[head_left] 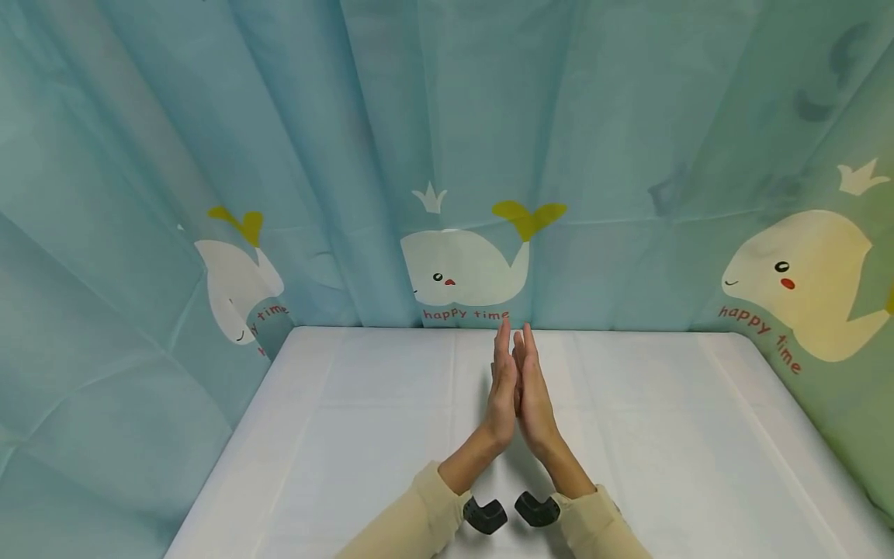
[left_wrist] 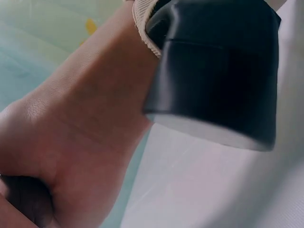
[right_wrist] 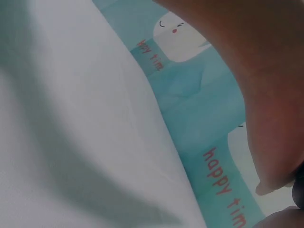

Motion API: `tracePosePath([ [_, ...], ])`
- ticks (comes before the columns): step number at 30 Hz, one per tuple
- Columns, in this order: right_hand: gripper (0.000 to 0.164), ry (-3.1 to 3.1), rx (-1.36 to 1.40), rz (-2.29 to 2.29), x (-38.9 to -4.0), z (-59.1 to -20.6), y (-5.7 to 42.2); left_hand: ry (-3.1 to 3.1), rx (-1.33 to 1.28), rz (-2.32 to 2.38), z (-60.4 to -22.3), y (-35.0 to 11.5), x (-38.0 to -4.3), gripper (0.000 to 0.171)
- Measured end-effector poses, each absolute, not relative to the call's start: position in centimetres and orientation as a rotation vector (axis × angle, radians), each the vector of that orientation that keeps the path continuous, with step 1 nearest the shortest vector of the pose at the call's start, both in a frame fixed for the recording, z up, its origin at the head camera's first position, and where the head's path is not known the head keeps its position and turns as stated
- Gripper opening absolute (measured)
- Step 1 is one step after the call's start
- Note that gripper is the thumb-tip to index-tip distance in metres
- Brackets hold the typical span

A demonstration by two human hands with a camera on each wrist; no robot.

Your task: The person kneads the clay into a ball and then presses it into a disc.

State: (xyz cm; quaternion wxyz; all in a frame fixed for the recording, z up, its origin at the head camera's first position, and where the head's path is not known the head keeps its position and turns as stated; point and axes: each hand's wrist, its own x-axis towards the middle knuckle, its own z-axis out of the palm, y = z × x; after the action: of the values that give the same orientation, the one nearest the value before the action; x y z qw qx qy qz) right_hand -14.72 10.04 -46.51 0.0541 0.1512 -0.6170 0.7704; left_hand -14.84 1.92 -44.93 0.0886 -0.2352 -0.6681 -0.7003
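Over the white table, my left hand [head_left: 500,400] and right hand [head_left: 536,400] are held palm to palm with straight fingers pointing away from me. Their fingers touch or nearly touch; whether the palms meet fully is hidden. Neither hand shows any object between them. Each wrist carries a black camera, the left camera [head_left: 485,516] and the right camera [head_left: 537,509], just past the cream sleeves. A bare wrist [left_wrist: 95,90] and a black device [left_wrist: 213,71] fill much of the left wrist view. In the right wrist view part of a hand [right_wrist: 280,128] shows at the right.
A white-covered table [head_left: 377,435] spreads out under the hands. Behind it and along both sides hangs a blue-green curtain [head_left: 314,155] printed with white whales and "happy time" lettering, meeting the table's far edge.
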Motion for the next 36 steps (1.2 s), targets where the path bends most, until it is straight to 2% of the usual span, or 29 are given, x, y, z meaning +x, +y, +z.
tracePosePath([
  [7, 0.054, -1.882, 0.450, 2.349, -14.5, -46.5, 10.1, -2.071, -0.620, -2.043, -44.7, 1.8, -14.7, 0.065],
  [18, 0.052, -2.024, 0.424, 2.318, -14.5, -46.1, 10.6, -2.121, -0.580, -1.991, -44.6, 0.5, -14.2, 0.058],
  [28, 0.059, -2.441, 0.380, 1.771, -14.7, -46.1, 12.4, -2.199, -0.512, -1.742, -45.6, -3.0, -14.5, 0.055],
  [36, 0.063, -2.593, 0.557, 1.373, -16.5, -48.8, 13.4, -2.226, -0.447, -1.698, -45.9, -4.9, -14.5, 0.055],
])
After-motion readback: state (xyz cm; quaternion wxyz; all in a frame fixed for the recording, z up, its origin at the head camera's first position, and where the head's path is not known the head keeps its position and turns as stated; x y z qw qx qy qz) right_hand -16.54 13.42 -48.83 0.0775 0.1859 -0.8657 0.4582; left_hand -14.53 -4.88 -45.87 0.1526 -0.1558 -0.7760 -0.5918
